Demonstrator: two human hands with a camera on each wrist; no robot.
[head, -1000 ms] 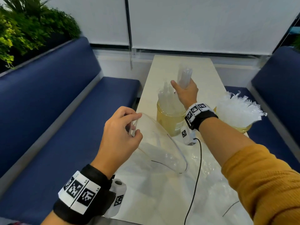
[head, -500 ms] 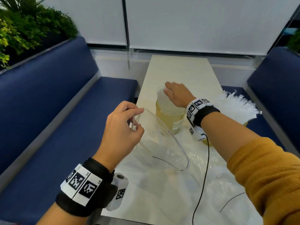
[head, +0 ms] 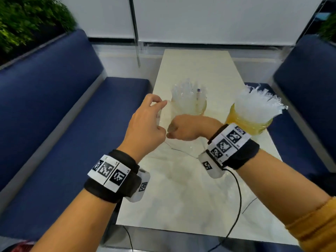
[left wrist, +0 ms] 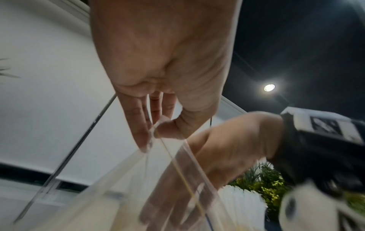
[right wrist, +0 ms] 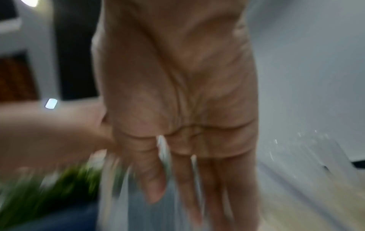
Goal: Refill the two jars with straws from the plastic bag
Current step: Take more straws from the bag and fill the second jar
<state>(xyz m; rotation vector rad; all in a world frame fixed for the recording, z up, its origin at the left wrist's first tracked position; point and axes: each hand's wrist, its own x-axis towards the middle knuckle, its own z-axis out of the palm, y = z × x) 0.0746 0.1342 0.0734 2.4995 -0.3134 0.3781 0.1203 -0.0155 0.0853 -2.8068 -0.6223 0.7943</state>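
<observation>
Two amber-yellow glass jars (head: 248, 122) hold clear-white plastic straws (head: 254, 106) on the cream marbled table (head: 196, 66); navy-blue upholstered benches (head: 54, 110); black-and-white checker-patterned wristbands (head: 111, 173).

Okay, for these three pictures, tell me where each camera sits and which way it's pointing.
Head: worn on the head, looking forward and down at the table, two jars and both forearms.
Left wrist: looks along the left hand, which pinches the plastic bag; the right hand reaches in.
Right wrist: looks along the right hand's straight fingers, blurred.
Shared: head and left wrist views both show both hands at the bag.
</observation>
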